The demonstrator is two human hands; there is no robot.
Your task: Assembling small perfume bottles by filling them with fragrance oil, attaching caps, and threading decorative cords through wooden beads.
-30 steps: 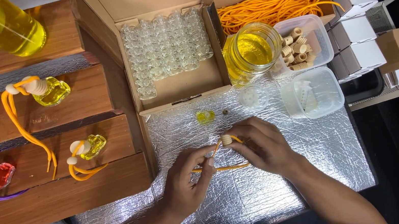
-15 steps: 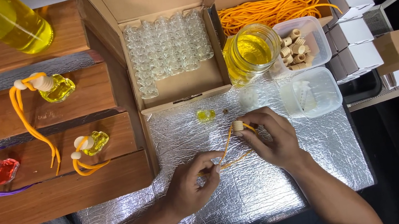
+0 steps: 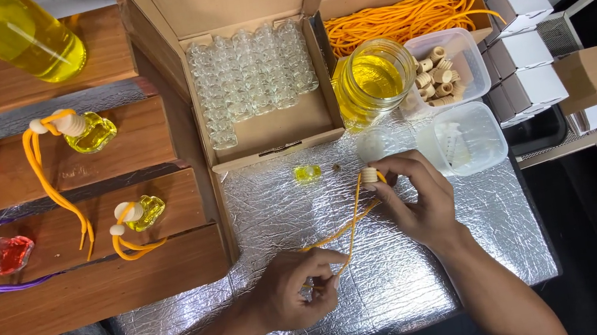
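Note:
My right hand (image 3: 417, 194) pinches a small wooden cap (image 3: 369, 175) above the silver foil mat (image 3: 273, 209). An orange cord (image 3: 348, 226) runs from that cap down to my left hand (image 3: 295, 291), which grips its lower end with closed fingers. A small glass bottle of yellow liquid (image 3: 307, 173) stands on the foil just left of the cap. Behind it an open cardboard box holds several empty clear bottles (image 3: 252, 77).
A jar of yellow liquid (image 3: 372, 81), a tub of wooden caps (image 3: 446, 63), an almost empty clear tub (image 3: 464, 139) and a heap of orange cords (image 3: 401, 16) lie at the back right, beside white boxes (image 3: 527, 68). Wooden steps (image 3: 68, 228) on the left carry finished bottles.
My hands have drawn apart: the right lifted the cap up and away, the left moved down toward me, pulling the orange cord taut between them.

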